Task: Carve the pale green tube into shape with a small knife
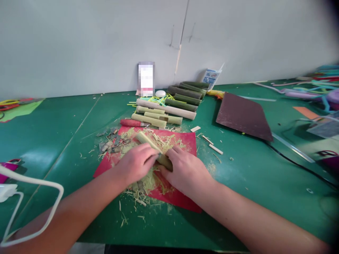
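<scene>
A pale green bamboo tube (pixel 145 139) lies slantwise over a red sheet of paper (pixel 188 143) strewn with shavings and greenish dust. My right hand (pixel 184 167) is closed around its near end, thumb beneath. Against the middle of the tube presses my left hand (pixel 139 162), fingers pinched together; a small greyish bit shows at the fingertips, too hidden to name. Just beyond the paper is a red-handled tool (pixel 131 122) with a short metal blade. Several peeled bamboo pieces (pixel 149 120) lie behind it, with dark green unpeeled ones (pixel 185 105) farther back.
A phone (pixel 146 79) leans on the wall beside a white round object (pixel 160 94). To the right lie a dark brown sheet (pixel 243 116), a black cable (pixel 299 162) and coloured pipe-like strands (pixel 304 93). A white cable (pixel 57 185) loops over my left forearm. Scissors (pixel 12 102) sit far left.
</scene>
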Demonstrator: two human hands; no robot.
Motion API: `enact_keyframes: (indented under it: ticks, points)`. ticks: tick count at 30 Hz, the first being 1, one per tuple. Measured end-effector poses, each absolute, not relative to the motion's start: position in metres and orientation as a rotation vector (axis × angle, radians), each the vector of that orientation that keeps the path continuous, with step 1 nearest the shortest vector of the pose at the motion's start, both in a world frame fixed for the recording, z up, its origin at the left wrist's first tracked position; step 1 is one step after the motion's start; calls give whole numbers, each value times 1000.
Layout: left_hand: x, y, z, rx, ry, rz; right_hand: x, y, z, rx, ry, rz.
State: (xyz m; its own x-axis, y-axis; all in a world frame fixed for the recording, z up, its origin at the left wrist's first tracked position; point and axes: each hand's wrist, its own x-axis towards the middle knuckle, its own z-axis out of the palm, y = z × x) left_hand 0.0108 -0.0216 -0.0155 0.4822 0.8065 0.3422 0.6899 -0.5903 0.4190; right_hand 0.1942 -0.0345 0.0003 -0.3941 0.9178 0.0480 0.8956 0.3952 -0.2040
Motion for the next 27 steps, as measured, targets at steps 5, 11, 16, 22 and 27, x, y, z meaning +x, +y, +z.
enact_keyframes:
  ticks: [5,11,16,22,27]
  points:
    - [-5,-4,-18,2478,1514,933,195,-35,-1,-1581,-2509,246]
    - [-2,-6,-19,2438,1414,928,196,-33,4,-1639,-2446,108]
    - [6,-13,-16,2440,1399,914,194,-28,-1,-1561,-2468,178]
    - [11,-21,-15,2431,1184,772,192,-27,-6,-1584,-2432,325]
    - [-8,1,-17,2446,1532,981,192,-27,-3,-1616,-2424,329]
